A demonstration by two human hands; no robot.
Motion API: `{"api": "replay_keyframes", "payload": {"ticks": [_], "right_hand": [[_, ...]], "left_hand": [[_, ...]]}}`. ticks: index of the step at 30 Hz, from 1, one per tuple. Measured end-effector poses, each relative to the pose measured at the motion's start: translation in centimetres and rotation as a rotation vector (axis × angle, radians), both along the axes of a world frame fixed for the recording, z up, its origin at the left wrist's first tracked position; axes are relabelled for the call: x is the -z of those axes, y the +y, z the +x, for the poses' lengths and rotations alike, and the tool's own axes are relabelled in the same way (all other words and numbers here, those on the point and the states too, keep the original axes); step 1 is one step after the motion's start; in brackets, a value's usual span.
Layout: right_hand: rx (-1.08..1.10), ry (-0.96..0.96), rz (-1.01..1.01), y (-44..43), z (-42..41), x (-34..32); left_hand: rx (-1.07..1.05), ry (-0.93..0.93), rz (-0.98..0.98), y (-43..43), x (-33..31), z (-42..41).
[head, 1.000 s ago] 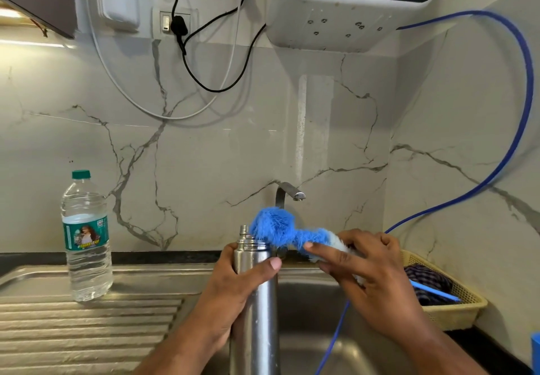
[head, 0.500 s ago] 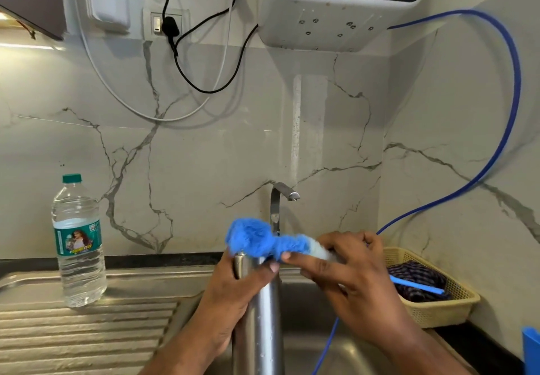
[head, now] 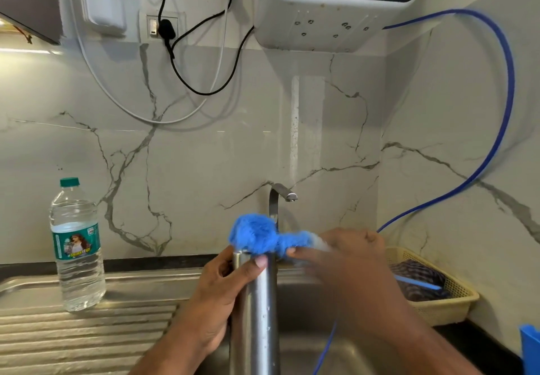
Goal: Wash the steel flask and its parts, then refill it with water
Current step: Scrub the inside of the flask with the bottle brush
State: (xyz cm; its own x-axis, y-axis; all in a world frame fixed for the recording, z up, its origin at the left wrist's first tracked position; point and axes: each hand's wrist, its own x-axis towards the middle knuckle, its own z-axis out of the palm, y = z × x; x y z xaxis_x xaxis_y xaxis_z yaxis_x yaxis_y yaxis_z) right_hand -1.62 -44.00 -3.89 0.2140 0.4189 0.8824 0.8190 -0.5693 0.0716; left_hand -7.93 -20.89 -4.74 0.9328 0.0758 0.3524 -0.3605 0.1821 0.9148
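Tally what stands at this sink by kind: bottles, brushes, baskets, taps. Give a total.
Bottles: 2 (steel flask, plastic water bottle)
Brushes: 1 (blue brush)
Baskets: 1 (yellow basket)
Taps: 1 (tap)
Total: 5

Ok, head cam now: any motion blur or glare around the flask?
Head view: right hand is smeared by motion; left hand and steel flask are sharp, with droplets visible and only soft highlights. The blue brush looks soft, the blue hose blurs at the top right, and the under-cabinet light blows out at the upper left.
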Motion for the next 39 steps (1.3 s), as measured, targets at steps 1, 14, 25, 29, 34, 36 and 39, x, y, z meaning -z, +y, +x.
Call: {"api": "replay_keyframes", "payload": {"ticks": [1,14,25,29,34,36,39], "right_hand": [[0.025,0.026,0.031,-0.7,0.5,0.1],[-0.006,0.144,0.103,-0.8,0.9,0.7],[-0.045,0.176,0.099,-0.2,0.9,1.1],[-0.079,0.149,0.063,1.0,-0.1,0.7],[-0.074,0.229,0.112,-0.5,1.0,0.9],[-0.104,0.21,0.104,0.5,-0.1,0.5],[-0.116,0.197,0.089,1.1,-0.3,0.5]], "left_hand": [[0.004,0.01,-0.027,0.3,0.1,0.1],[-0.007,0.022,-0.025,1.1,-0.2,0.1],[-0.03,0.066,-0.177,0.1,-0.4,0.1],[-0.027,0.047,-0.124,-0.1,-0.6,-0.2],[-0.012,0.027,-0.138,0.7,-0.7,-0.3],[-0.017,0.017,-0.112,0.5,-0.7,-0.3],[-0.052,0.004,-0.106,0.3,-0.7,-0.3]]}}
